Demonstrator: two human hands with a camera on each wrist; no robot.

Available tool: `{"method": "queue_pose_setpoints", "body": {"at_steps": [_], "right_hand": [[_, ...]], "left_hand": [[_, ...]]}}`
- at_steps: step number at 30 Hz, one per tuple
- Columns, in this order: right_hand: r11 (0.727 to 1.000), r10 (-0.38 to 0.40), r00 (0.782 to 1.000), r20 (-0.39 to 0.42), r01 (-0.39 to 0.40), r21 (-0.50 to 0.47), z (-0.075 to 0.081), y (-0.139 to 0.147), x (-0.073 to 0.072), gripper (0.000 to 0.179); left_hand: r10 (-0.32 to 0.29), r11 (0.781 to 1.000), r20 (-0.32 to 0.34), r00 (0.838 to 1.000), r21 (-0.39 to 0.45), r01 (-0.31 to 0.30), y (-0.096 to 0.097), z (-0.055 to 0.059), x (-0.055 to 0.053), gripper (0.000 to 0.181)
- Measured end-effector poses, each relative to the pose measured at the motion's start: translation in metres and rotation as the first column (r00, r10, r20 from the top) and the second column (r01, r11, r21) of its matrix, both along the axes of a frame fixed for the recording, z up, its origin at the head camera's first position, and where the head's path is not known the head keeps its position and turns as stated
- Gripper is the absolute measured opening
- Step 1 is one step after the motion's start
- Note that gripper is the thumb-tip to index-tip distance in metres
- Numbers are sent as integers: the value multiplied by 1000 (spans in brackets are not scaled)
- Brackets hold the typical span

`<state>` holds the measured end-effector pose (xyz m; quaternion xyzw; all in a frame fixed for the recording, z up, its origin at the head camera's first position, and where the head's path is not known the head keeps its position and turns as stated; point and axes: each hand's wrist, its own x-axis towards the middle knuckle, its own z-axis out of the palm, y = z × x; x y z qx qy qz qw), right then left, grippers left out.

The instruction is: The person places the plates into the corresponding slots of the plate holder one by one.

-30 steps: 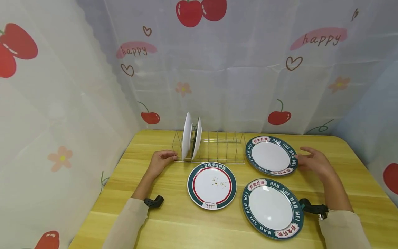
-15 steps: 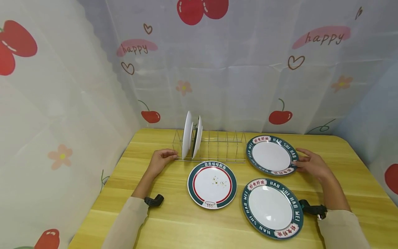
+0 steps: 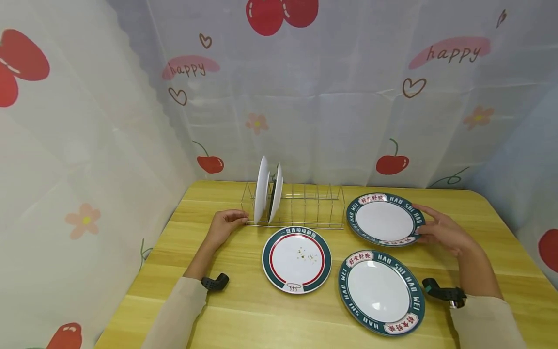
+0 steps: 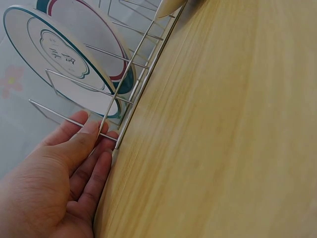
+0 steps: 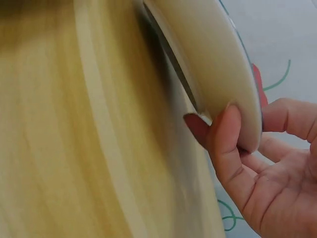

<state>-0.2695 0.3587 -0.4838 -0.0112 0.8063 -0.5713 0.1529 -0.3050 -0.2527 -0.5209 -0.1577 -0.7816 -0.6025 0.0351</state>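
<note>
At the left end of a wire dish rack (image 3: pixel 314 226), my left hand (image 3: pixel 224 228) pinches the rack's corner wire between thumb and fingers. My right hand (image 3: pixel 444 235) grips the right rim of a white plate (image 3: pixel 383 220) with a dark green lettered border. In the right wrist view the pale underside of this plate shows, raised off the wood, with fingers beneath and the thumb side at its edge. Two plates stand upright in the rack's left slots: a white one (image 3: pixel 261 194) and another (image 3: pixel 277 196) beside it.
A plate (image 3: pixel 296 259) with a red ring and small gold marks lies in front of the rack. Right of it lies another green-bordered lettered plate (image 3: pixel 380 293). A cherry-printed curtain (image 3: pixel 322 135) hangs behind the wooden table (image 3: pixel 244 310).
My right hand reached the far-right plate, took hold of its rim and drew it slightly right and up. My left hand has stayed at the rack.
</note>
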Motion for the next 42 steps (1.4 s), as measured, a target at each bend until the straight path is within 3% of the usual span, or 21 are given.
{"method": "queue_pose_setpoints", "body": {"at_steps": [8,14,19,29,37,42], "right_hand": [[999,37,999,-3,-37,-33,13,1,3,73],[990,73,997,-17,-75,-118,24,1,6,74],[979,95,993,-71,-107,-176,30,1,8,73],[977,51,977,-208,-92,-192,54,-7,18,70],[927,-9,962,-273,-94,-362,77,-14,28,67],[915,-29,951,-309,-99,-391,86,-24,35,66]], "left_hand": [[-2,1000,-9,1000,2,2,-1,-1,0,15],[10,1000,-5,1000,-13,-10,-1,-2,0,15],[1,1000,-8,1000,-6,-1,0,-1,0,15],[-1,1000,-12,1000,0,1,0,-1,-3,15],[8,1000,-17,1000,5,-8,1,-2,-6,14],[15,1000,-23,1000,-6,-16,0,-5,-3,14]]}}
